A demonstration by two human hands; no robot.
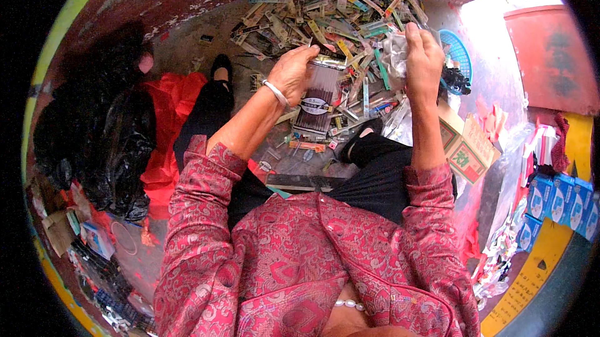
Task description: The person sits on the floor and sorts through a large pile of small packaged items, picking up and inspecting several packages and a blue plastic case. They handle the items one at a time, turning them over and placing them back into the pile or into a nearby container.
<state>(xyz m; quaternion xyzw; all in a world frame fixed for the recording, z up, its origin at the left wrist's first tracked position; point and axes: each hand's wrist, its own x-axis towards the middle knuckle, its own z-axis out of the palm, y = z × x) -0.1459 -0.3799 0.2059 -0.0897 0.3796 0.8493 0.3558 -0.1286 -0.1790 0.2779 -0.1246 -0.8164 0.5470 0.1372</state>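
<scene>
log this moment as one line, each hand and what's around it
left hand: holding flat pack | right hand: holding crumpled clear plastic | ahead: heap of loose packets | right of heap: blue basket

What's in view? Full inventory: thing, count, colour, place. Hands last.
Packet: 1, dark and clear, centre, held
Clear bag: 1, see-through, right of packet, held
Packet pile: too many to count, mixed colours, floor ahead
Basket: 1, blue, right of pile
Cardboard box: 1, brown, right
Black plastic: count unclear, black, left
Red plastic: count unclear, red, by left leg
Small boxes: several, blue, far right
Shoes: 2, black, on feet
Bracelet: 1, silvery, left wrist
Left hand: 1, bare, at packet
Right hand: 1, bare, at clear bag
</scene>
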